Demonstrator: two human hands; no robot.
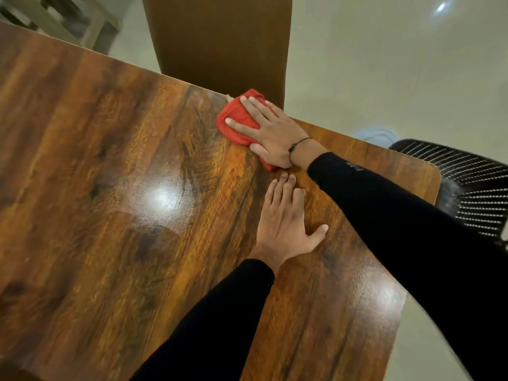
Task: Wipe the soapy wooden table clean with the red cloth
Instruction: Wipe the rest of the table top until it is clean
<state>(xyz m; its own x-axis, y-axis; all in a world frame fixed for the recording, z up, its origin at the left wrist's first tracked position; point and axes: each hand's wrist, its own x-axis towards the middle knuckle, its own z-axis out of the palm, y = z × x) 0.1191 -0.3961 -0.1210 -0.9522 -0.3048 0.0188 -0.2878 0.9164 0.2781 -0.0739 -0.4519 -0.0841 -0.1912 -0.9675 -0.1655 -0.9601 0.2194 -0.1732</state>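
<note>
A bunched red cloth (237, 119) lies on the dark wooden table (110, 188) close to its far edge. My right hand (270, 133) presses flat on the cloth with straight, spread fingers, a thin black cord round the wrist. My left hand (286, 221) rests flat on the bare wood just nearer to me, fingers straight and pointing toward the cloth. A hazy wet film with fine streaks (170, 199) shows around the light glare in the middle of the table.
A brown chair back (220, 39) stands behind the table's far edge, right by the cloth. A black mesh chair (472, 185) sits off the right corner. Pale tiled floor (384, 64) surrounds the table. The rounded table corner (434, 174) is at right.
</note>
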